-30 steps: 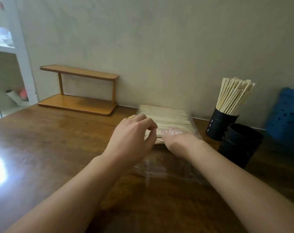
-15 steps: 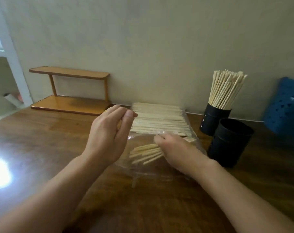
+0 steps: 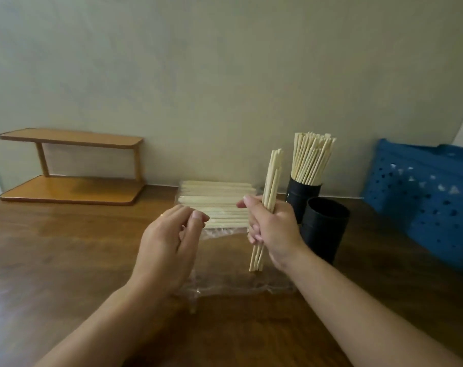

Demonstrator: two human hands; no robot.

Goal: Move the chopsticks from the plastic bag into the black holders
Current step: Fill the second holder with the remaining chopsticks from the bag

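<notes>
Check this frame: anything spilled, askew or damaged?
Nothing stands out. The right hand holds a tidy bundle of chopsticks upright; the rest lie stacked in the plastic bag, both black holders upright.

Right hand (image 3: 274,229) covers the middle of the chopstick bundle (image 3: 271,176); its fingers (image 3: 254,234) mostly tucked out of sight. Far holder (image 3: 303,193) half hidden behind the near holder (image 3: 325,226). Blue basket (image 3: 423,197) cut off at the right edge. Left hand (image 3: 166,250) screens part of the plastic bag (image 3: 225,282)
</notes>
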